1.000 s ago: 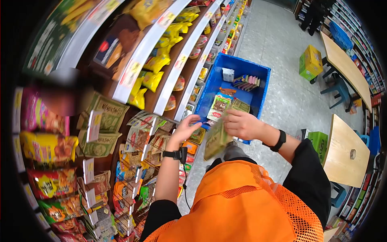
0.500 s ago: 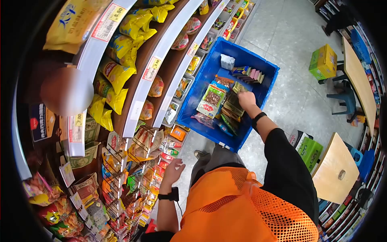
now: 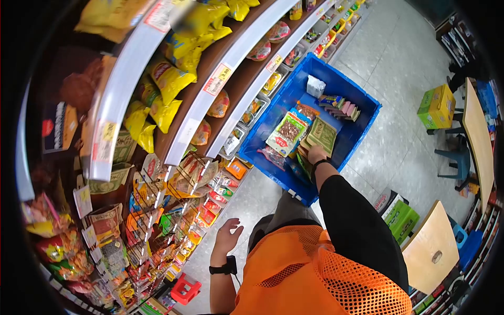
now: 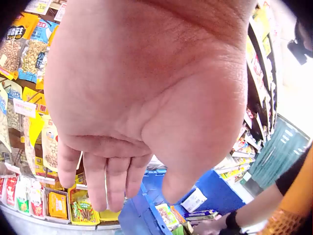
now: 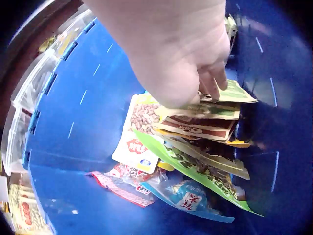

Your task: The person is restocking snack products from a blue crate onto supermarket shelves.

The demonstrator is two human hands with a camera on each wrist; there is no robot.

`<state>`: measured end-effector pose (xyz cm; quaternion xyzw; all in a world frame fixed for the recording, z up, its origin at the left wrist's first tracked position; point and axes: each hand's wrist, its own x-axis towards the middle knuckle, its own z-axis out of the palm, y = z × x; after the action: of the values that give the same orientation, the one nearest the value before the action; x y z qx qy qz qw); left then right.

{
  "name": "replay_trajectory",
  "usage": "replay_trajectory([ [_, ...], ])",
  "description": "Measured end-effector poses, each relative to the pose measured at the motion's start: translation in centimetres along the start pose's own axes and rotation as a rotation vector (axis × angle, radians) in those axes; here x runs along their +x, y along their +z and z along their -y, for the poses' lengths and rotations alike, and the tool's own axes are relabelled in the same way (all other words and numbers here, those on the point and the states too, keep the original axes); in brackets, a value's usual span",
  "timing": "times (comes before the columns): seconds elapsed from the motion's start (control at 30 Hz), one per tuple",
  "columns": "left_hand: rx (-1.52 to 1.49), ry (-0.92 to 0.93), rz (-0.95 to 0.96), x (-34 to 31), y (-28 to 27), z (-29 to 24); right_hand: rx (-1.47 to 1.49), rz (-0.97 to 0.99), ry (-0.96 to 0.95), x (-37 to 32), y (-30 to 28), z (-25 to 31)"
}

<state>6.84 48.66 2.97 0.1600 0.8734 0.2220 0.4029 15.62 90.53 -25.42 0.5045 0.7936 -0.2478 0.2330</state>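
Note:
Inside the blue crate point(image 3: 286, 181), my right hand point(image 3: 317, 154) reaches down to a row of flat snack packets. Its curled fingers grip at the edge of a green paper-look packet point(image 3: 321, 135), with part of the grip hidden behind the palm in the right wrist view. Brown and green packets point(image 5: 210, 128) stand on edge beside the thumb. A white-and-green peanut packet point(image 3: 286, 134) lies against the row. Near the shelf's lower end hangs my left hand point(image 3: 227, 236), holding nothing, its fingers point(image 4: 96, 183) loosely extended.
Small boxes and packets point(image 3: 340, 107) and a white packet point(image 3: 315, 86) sit at the crate's far end. Snack shelves point(image 3: 210, 84) with wire racks run along the left. Tables point(image 3: 430, 247), a yellow-green carton point(image 3: 437, 106) and a stool point(image 3: 454, 163) stand right.
My right hand carried a green packet into the crate and has shifted toward its near side, leaving more of the packet's face visible. My left hand dropped away from the crate toward my body.

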Motion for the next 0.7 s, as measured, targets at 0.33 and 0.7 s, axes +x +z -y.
replay_trajectory([
  [0.33,0.029,0.110,-0.264,-6.1,-0.2,3.8,0.124,-0.063,-0.526,-7.1,-4.8,-1.6],
  [0.7,-0.297,0.363,-0.560,-14.2,10.1,8.1,0.079,-0.315,-1.205,-26.4,-6.7,-1.5],
])
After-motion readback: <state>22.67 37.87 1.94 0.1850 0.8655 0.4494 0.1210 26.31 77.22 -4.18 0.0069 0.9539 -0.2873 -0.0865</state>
